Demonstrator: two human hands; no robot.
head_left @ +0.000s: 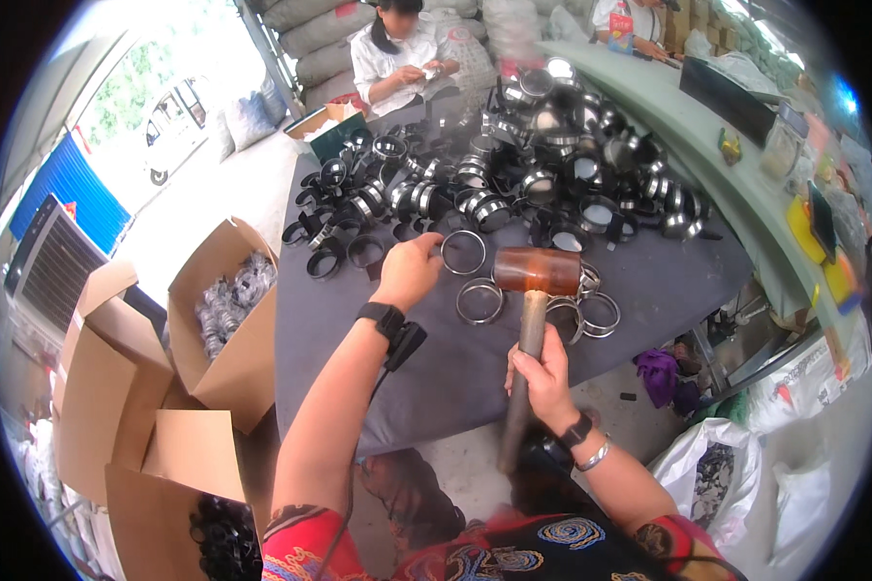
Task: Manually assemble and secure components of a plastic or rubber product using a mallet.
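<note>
My right hand (545, 373) is wrapped round the wooden handle of a mallet (536, 271), whose amber-brown head hangs above the table. Several loose silver metal rings (480, 301) lie beneath and beside that head, some partly hidden by it. To their left, my left hand (412, 269) pinches the left edge of another metal ring (463, 253). Beyond both hands is a broad heap of black ring-shaped parts with silver bands (491, 214), some with handle-like arms. A few all-black rings (365, 251) lie near my left fingers.
The dark-covered table (358, 412) has open cardboard boxes (225, 320) at its left, one holding silvery parts. A person (402, 63) sits across the heap; another is at the far right. A pale green table (669, 107) adjoins on the right, with a white sack (712, 474) below.
</note>
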